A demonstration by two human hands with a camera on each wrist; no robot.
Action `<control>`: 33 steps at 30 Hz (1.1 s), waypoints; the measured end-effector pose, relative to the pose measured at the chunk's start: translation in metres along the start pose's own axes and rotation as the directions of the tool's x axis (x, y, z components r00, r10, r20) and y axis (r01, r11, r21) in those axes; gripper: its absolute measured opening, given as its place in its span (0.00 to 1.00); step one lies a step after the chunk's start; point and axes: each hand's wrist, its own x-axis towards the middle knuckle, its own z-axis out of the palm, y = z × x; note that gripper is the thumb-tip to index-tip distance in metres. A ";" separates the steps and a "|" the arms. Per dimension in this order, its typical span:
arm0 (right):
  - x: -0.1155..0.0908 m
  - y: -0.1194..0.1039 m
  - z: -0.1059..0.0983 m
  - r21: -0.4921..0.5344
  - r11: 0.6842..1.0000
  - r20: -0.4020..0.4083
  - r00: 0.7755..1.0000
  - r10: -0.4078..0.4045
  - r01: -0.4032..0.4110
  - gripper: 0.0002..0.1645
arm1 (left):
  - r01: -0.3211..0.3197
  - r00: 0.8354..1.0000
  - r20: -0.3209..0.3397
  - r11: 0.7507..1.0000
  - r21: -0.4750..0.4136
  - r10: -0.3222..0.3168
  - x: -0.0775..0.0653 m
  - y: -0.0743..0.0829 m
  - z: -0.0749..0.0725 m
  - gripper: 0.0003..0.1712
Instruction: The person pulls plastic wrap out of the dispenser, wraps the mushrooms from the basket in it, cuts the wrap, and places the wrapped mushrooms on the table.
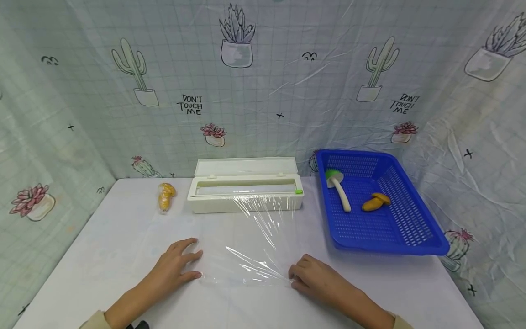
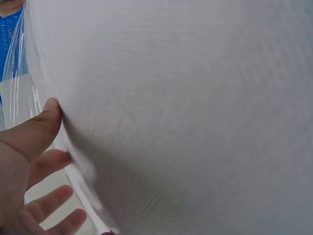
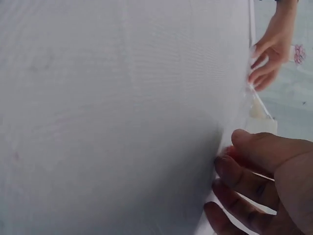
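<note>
A sheet of clear plastic wrap (image 1: pixel 246 256) stretches over the white table from a long white dispenser box (image 1: pixel 246 204) with its lid raised. Its near edge lies between the two hands. My left hand (image 1: pixel 174 265) rests at the left edge of the wrap, fingers spread and thumb tip at the near corner. In the left wrist view its fingers (image 2: pixel 56 196) are apart. My right hand (image 1: pixel 318 279) pinches the near right corner with curled fingers, where shiny creases run together. The right wrist view shows the thumb (image 3: pixel 259 147) close against the index finger.
A blue plastic basket (image 1: pixel 390 251) at the right holds a green-capped mushroom (image 1: pixel 340 192) and a yellow-brown mushroom (image 1: pixel 375 202). A yellow item in clear wrap (image 1: pixel 165 197) lies left of the dispenser. A green slider (image 1: pixel 298 192) sits at the dispenser's right end. Patterned cloth (image 1: pixel 263 91) hangs behind.
</note>
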 end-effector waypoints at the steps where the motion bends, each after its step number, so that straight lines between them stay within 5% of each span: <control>1: -0.001 0.000 -0.002 0.013 1.000 0.006 1.000 0.004 -0.004 0.04 | 0.003 1.000 0.010 1.000 -0.013 -0.003 -0.001 0.001 -0.001 0.31; 6: -0.011 0.003 -0.013 0.055 0.998 0.038 0.999 -0.002 0.000 0.07 | 0.000 1.000 -0.027 0.999 -0.049 -0.002 -0.005 0.003 0.001 0.32; 12: -0.022 0.008 -0.019 0.080 0.994 0.011 0.997 -0.077 0.076 0.06 | -0.074 0.990 -0.120 0.996 0.054 0.080 -0.008 0.003 0.004 0.32; 16: -0.024 0.007 -0.024 0.104 0.992 0.041 0.997 -0.072 0.068 0.07 | -0.090 0.993 -0.077 0.995 0.051 0.094 -0.008 0.002 0.003 0.30; 26: -0.027 0.007 -0.041 0.174 0.984 0.173 0.983 -0.063 0.032 0.10 | -0.013 1.000 -0.001 1.000 -0.017 0.013 -0.006 0.003 0.000 0.31; 33: -0.037 0.003 -0.064 0.269 0.960 0.245 0.970 0.010 -0.078 0.14 | 0.019 0.998 0.054 1.000 -0.013 -0.018 -0.003 0.004 -0.004 0.32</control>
